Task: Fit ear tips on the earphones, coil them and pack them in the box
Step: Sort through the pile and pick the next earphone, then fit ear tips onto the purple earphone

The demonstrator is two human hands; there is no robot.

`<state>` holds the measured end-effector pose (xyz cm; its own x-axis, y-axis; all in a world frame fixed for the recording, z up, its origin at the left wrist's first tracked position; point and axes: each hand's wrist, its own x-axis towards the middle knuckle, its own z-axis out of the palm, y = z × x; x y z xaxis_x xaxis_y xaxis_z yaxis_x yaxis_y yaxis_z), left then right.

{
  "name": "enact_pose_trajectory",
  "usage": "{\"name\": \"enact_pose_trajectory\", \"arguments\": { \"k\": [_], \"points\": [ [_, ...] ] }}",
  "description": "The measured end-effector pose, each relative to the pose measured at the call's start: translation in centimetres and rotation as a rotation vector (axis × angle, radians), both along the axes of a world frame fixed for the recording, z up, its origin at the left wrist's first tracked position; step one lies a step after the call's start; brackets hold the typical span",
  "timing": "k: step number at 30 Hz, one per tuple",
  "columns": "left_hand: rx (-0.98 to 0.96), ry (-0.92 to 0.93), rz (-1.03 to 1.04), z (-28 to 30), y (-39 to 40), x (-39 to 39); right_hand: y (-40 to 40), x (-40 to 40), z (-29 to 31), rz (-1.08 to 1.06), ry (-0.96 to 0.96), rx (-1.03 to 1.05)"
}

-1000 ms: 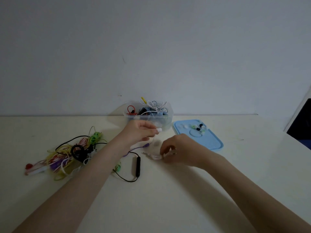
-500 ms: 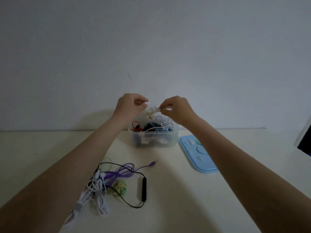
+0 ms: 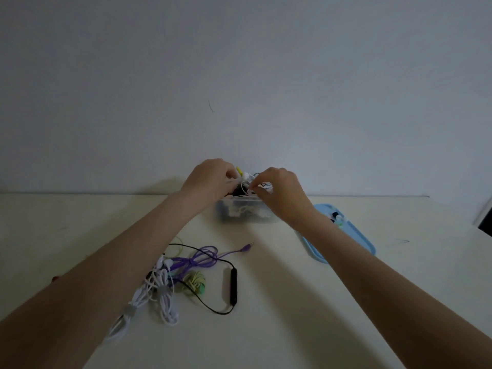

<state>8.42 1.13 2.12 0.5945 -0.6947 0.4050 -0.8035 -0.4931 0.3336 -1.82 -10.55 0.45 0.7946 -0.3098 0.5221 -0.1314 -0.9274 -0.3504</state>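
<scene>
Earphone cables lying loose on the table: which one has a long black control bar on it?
The thin black cable, curving nearest the table's middle, carries the black bar; the purple and white cables show none.

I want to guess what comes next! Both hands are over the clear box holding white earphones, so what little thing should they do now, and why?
Probably lower the white earphones into the box and let go. The left hand and right hand both pinch them right above the open box, which already holds other earphones, and its blue lid lies off to the side.
</scene>
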Motion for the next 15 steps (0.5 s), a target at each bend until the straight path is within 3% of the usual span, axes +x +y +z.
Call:
{"name": "enact_pose_trajectory", "arguments": {
  "k": [3, 5, 8, 15],
  "points": [
    [0.073, 0.028, -0.099, 0.3, 2.7, -2.1, 2.6, -1.6, -0.6, 0.157, 0.08, 0.035],
    [0.293, 0.071, -0.136, 0.2, 4.6, -3.0, 4.2, -1.9, -1.5, 0.294, 0.232, 0.058],
    [0.568, 0.117, -0.106, -0.5, 6.9, -3.4, 6.2, -1.2, -2.6, 0.339, 0.439, 0.033],
    [0.484, 0.276, -0.067, -0.9, 9.6, -3.1, 8.5, 0.0, -3.4, 0.313, 0.52, -0.003]
  ]
}}
